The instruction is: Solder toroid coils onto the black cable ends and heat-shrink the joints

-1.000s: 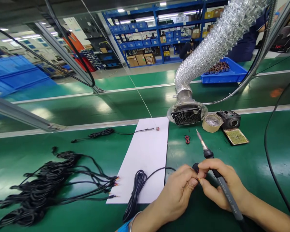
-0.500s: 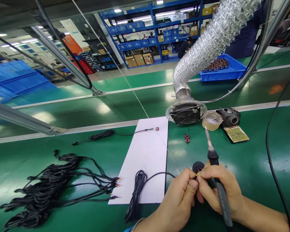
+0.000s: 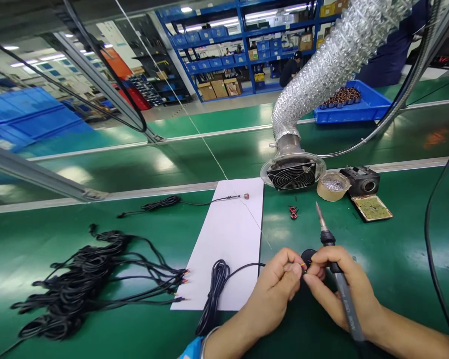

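Note:
My left hand (image 3: 279, 286) pinches the end of a thin black cable (image 3: 215, 286), whose coiled part lies on the white sheet (image 3: 228, 239). My right hand (image 3: 336, 286) grips a soldering iron (image 3: 338, 276) with its tip pointing up and away, and its fingertips meet the left hand's at the cable's coloured wire ends. Just behind the fingertips a small black round part (image 3: 307, 257) rests on the green bench. Both hands are closed.
A heap of black cables (image 3: 86, 284) lies at the left. One finished cable (image 3: 179, 202) lies at the sheet's top. A fume extractor fan (image 3: 292, 174) with foil duct, a tape roll (image 3: 333, 185), an iron stand (image 3: 361, 180), a sponge pad (image 3: 372, 208) and a small red-black coil (image 3: 293, 213) sit behind.
The soldering iron's tip swung from left-tilted to more upright, then tilted slightly back. Both hands stayed together at the wire ends, shifting a little up.

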The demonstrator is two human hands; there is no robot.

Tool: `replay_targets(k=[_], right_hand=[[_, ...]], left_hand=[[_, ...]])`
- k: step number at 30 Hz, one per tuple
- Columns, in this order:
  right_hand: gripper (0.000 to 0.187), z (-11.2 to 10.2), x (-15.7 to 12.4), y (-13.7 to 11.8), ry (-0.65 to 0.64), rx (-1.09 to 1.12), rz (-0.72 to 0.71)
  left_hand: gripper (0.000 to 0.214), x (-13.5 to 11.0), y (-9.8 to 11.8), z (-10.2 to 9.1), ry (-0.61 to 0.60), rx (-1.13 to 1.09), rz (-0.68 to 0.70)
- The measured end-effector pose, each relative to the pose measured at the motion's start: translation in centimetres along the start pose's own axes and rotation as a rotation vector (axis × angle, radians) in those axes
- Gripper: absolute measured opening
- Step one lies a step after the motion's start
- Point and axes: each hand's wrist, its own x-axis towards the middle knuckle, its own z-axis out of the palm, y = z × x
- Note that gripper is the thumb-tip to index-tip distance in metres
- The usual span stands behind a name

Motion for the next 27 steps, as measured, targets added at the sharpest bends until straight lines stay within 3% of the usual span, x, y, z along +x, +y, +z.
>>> replay_targets(k=[4, 12, 18, 27], right_hand=[[0.026, -1.3, 0.8, 0.6, -0.033, 0.014, -0.052], [0.023, -1.7, 1.3, 0.8, -0.166, -0.070, -0.210], [0.031, -1.4, 1.6, 0.1, -0.216, -0.058, -0.362], [0.022, -2.6, 2.1, 1.1, -0.333, -0.082, -0.251]], left_hand=[[0.046, 0.4, 0.7, -0.5, -0.032, 0.061, -0.080], [0.034, 0.4, 0.8, -0.9, -0.114, 0.235, -0.100], [0.026, 0.2, 0.5, -0.7, -0.112, 0.396, -0.033], [0.022, 0.2, 1.4, -1.4, -0.193, 0.449, -0.092]])
